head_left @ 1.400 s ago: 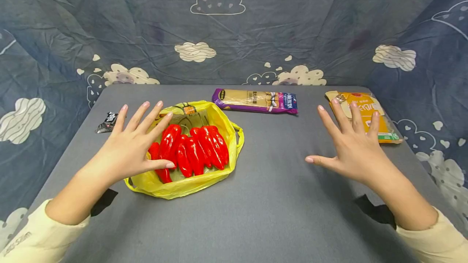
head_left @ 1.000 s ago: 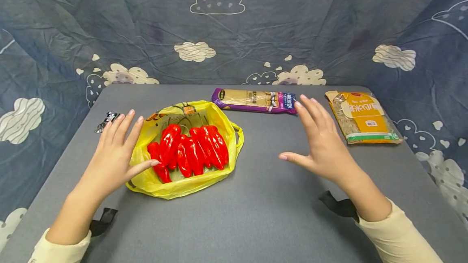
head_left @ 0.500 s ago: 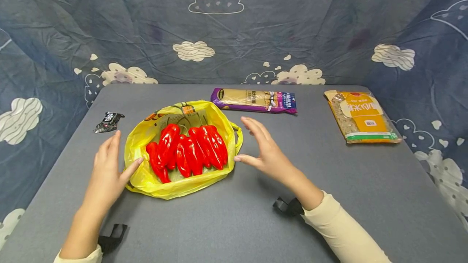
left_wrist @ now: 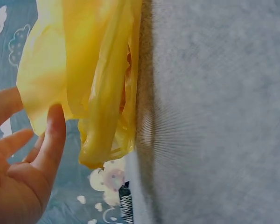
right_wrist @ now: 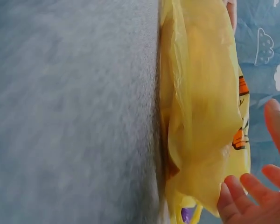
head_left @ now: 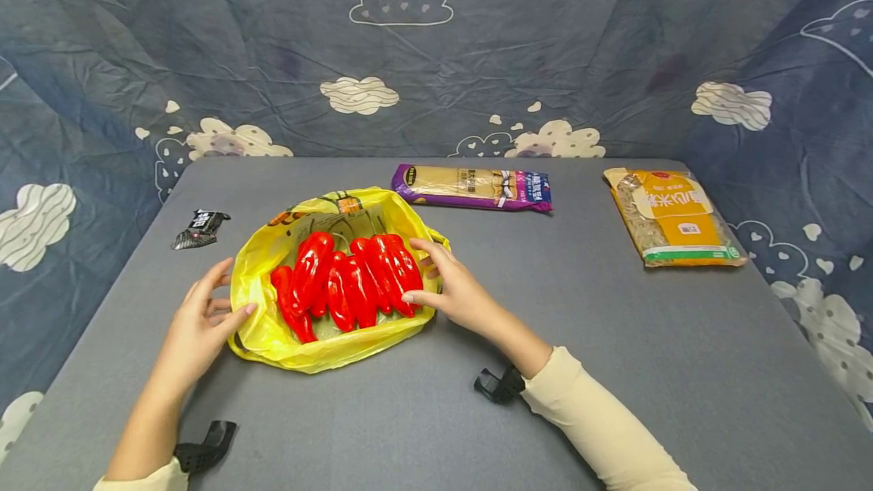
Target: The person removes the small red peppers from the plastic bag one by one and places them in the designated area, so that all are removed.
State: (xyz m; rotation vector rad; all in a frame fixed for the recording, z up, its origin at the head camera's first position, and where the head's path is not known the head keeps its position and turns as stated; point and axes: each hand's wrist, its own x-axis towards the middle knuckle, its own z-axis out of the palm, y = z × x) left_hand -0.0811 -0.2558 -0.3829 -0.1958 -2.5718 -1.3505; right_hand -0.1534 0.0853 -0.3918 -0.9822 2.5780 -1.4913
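A yellow plastic bag lies with its mouth wide on the grey table, left of centre in the head view. Several glossy red peppers lie inside it. My left hand is at the bag's left rim, fingers along the outer side and thumb over the edge. At the right rim is my right hand, its fingers by the outside and its thumb above the rightmost peppers. The right wrist view shows fingertips right at the yellow plastic, with the thumb apart from it. Neither hand is closed around the bag.
Behind the bag lies a purple pasta packet. An orange and clear food packet lies at the back right. A small black packet is left of the bag. A cloud-patterned cloth hangs behind the table.
Both hands have come down from above the table to the bag's two sides, the right hand travelling far to the left. The bag and the packets have stayed in place.
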